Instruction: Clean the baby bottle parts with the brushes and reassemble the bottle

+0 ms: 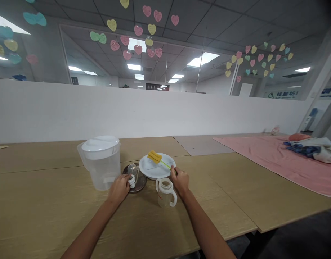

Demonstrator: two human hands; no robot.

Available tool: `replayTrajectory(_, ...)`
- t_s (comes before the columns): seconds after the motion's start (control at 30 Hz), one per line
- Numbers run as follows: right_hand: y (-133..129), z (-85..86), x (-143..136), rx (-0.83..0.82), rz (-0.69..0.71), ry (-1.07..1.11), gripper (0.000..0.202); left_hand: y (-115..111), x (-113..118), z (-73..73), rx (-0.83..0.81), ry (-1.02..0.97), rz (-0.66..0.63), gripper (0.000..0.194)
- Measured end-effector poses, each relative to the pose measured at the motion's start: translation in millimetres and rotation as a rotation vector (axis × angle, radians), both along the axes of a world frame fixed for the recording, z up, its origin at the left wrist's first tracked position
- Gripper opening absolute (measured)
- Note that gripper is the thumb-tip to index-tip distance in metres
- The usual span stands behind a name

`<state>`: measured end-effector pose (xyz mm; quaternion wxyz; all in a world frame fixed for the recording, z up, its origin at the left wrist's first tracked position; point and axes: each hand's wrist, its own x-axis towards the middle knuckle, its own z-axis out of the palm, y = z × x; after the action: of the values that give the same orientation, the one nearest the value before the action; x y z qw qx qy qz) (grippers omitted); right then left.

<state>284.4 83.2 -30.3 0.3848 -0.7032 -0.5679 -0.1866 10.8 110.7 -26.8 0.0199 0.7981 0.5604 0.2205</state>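
My right hand (180,180) is closed on the green handle of a brush with a yellow sponge head (155,157), which lies over a white plate (146,172). Just in front of the plate stands an open clear bottle (165,198) with two white handles. My left hand (120,187) has its fingers closed round a small white bottle top (132,181) at a dark round tray (141,184). A clear dome-shaped cap (132,169) rests on that tray.
A large clear pitcher (104,169) with a white lid stands left of the tray. A pink cloth (262,158) with folded clothes (313,149) covers the right side. A white wall (154,115) runs behind the table (46,208).
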Motion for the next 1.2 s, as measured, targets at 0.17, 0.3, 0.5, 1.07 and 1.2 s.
replayTrajectory(0.17, -0.3, 0.5, -0.6, -0.013, -0.007, 0.007, 0.052, 1.5, -2.4, -2.5, 0.011, 0.005, -0.017, 0.039)
replayTrajectory(0.3, 0.0, 0.5, -0.4, -0.005, -0.005, 0.009, 0.053, 1.4, -2.7, -2.8, 0.018, -0.003, -0.014, 0.040)
replayTrajectory(0.5, -0.3, 1.0, 0.6, -0.016, 0.005, 0.008, 0.052, -1.2, -1.7, -1.3, 0.006, -0.013, -0.007, 0.045)
replayTrajectory(1.07, -0.7, 1.5, -0.2, -0.010, 0.015, 0.005, 0.051, -3.4, 0.5, -0.3, -0.013, 0.052, -0.039, 0.048)
replayTrajectory(1.2, -0.4, 1.7, -0.1, -0.011, 0.027, 0.002, 0.051, -3.3, -2.1, 1.2, -0.049, 0.005, -0.047, 0.048)
